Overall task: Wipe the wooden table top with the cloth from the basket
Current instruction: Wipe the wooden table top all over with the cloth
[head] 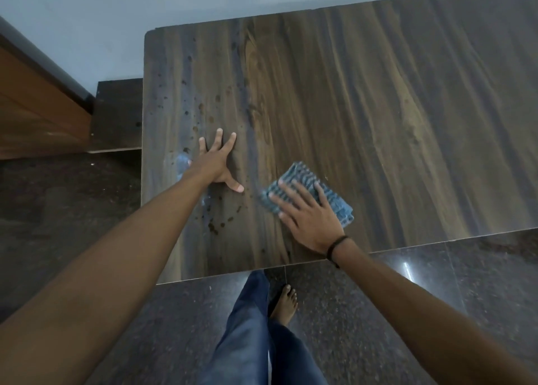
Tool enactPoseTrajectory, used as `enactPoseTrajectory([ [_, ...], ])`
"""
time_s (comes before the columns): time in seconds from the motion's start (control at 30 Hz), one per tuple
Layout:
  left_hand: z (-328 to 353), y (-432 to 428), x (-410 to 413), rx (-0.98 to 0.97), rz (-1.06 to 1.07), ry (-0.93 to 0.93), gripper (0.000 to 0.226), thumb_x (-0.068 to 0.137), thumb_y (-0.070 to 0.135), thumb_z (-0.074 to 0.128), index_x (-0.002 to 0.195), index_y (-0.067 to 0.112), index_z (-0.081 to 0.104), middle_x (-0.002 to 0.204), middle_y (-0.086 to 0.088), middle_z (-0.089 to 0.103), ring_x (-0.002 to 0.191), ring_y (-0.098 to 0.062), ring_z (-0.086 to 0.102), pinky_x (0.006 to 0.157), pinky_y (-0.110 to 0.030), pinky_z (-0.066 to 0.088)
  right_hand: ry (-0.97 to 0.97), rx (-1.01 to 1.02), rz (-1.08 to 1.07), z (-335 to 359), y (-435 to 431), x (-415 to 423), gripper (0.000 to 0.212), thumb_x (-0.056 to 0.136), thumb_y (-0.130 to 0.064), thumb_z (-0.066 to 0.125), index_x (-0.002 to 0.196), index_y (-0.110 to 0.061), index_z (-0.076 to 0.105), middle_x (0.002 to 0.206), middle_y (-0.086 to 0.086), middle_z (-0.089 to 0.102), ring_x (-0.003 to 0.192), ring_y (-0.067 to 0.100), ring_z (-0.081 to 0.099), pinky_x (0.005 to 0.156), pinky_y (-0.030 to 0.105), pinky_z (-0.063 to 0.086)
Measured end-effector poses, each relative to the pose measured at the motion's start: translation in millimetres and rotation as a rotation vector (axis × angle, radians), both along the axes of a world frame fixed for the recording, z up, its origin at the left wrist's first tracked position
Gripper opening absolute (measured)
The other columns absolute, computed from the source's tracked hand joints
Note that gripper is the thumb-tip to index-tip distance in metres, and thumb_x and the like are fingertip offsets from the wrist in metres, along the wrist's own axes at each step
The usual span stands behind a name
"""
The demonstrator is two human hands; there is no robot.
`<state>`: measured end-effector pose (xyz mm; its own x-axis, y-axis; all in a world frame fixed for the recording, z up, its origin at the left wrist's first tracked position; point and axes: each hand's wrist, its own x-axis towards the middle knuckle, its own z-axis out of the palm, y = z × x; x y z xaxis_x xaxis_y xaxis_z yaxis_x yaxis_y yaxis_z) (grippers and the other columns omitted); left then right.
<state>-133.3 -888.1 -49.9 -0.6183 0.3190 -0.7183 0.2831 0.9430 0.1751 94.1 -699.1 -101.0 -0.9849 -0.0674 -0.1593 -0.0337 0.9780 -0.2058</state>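
The person stood at the wooden table top (378, 108), leaning over its near edge. The right hand (305, 218) lay flat on the folded blue cloth (302, 177), fingers straight and spread, pressing it onto the wood rather than curling round it. The cloth sat near the front edge of the table, roughly midway along it. The left hand (217, 163) was planted on the bare wood just to the left, palm down, fingers splayed, holding nothing. Dark spots (201, 108) and a pale smear speckled the table's left strip, around and beyond that hand. A black band (334, 246) circled the right wrist. Below, a blue trouser leg (247, 326) and a bare foot (286, 303) stood on the dark polished floor (480, 282).
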Motion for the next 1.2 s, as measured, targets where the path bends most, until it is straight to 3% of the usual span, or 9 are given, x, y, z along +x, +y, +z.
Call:
enactPoseTrajectory([
  [0.13,-3.2,1.8,-1.0,0.005,0.010,0.016,0.155,0.052,0.053,0.095,0.151,0.047,-0.024,0.159,0.014,-0.038,0.148,-0.039,-0.028,0.113,-0.075,0.016,-0.059,0.037,0.275,0.2,29.1,38.5,0.050,0.107,-0.053,0.011,0.157,-0.051,0.007,0.168,-0.015,0.003,0.155,0.016,-0.001,0.124,0.052,-0.005],
  [0.23,-3.9,1.1,-0.3,0.014,0.006,0.025,0.155,0.052,0.052,0.095,0.152,0.047,-0.023,0.160,0.013,-0.036,0.148,-0.040,-0.027,0.114,-0.074,0.016,-0.040,0.005,-0.200,1.7,24.9,13.2,0.050,0.107,-0.053,0.013,0.157,-0.051,0.008,0.168,-0.016,0.003,0.156,0.015,0.001,0.123,0.053,-0.005],
  [0.3,-2.4,0.5,-0.1,0.004,0.005,0.037,0.155,0.052,0.052,0.095,0.152,0.046,-0.023,0.160,0.013,-0.035,0.149,-0.040,-0.026,0.113,-0.074,0.018,-0.046,-0.020,-0.325,4.1,-6.9,13.4,0.053,0.106,-0.052,0.014,0.158,-0.047,0.006,0.168,-0.012,-0.002,0.156,0.018,-0.002,0.123,0.056,-0.008],
  [0.43,-4.3,-0.7,-1.4,0.004,0.005,0.039,0.155,0.051,0.053,0.095,0.152,0.046,-0.024,0.160,0.013,-0.036,0.149,-0.040,-0.027,0.113,-0.074,0.018,-0.036,0.011,0.137,0.2,-36.7,63.5,0.051,0.107,-0.049,0.020,0.158,-0.045,0.016,0.168,-0.009,0.009,0.156,0.019,0.008,0.123,0.058,0.003],
  [0.53,-4.3,1.1,-1.8,0.005,-0.001,0.036,0.155,0.052,0.053,0.094,0.152,0.046,-0.024,0.160,0.013,-0.036,0.148,-0.039,-0.027,0.113,-0.074,0.018,-0.094,0.009,0.263,3.2,-5.7,41.0,0.050,0.108,-0.053,0.014,0.157,-0.050,0.009,0.167,-0.014,0.001,0.155,0.016,-0.003,0.123,0.055,-0.005],
  [0.73,-2.8,1.6,-1.4,0.002,-0.009,0.026,0.153,0.054,0.052,0.094,0.153,0.044,-0.024,0.160,0.011,-0.036,0.148,-0.041,-0.027,0.114,-0.074,0.016,-0.077,-0.024,-0.237,10.0,-8.3,-36.8,0.053,0.106,-0.053,0.012,0.158,-0.046,0.005,0.168,-0.013,-0.004,0.156,0.016,-0.004,0.122,0.057,-0.007],
  [0.87,-0.9,-7.0,-13.8,0.031,-0.015,0.059,0.150,0.058,0.051,0.093,0.156,0.038,-0.019,0.162,0.007,-0.035,0.148,-0.043,-0.025,0.119,-0.068,0.011,-0.066,-0.001,0.159,5.5,-43.9,25.9,0.052,0.107,-0.051,0.016,0.159,-0.044,0.009,0.168,-0.008,0.000,0.156,0.022,0.004,0.122,0.060,-0.002],
  [1.0,-6.4,-23.0,-29.8,0.007,0.037,0.113,0.153,0.053,0.052,0.094,0.156,0.041,-0.019,0.157,0.010,-0.042,0.148,-0.041,-0.028,0.113,-0.076,0.013,-0.080,0.003,0.369,0.7,-25.3,34.1,0.051,0.108,-0.051,0.018,0.158,-0.049,0.009,0.168,-0.012,0.005,0.156,0.019,0.004,0.123,0.058,-0.001],
  [1.2,-6.6,-27.5,-32.3,-0.002,0.069,0.065,0.154,0.050,0.053,0.094,0.155,0.044,-0.018,0.163,0.009,-0.032,0.150,-0.043,-0.022,0.112,-0.077,0.014,-0.023,-0.018,-0.186,2.5,-24.8,-48.4,0.053,0.107,-0.050,0.018,0.159,-0.044,0.012,0.168,-0.011,0.005,0.156,0.019,0.004,0.123,0.057,-0.004],
])
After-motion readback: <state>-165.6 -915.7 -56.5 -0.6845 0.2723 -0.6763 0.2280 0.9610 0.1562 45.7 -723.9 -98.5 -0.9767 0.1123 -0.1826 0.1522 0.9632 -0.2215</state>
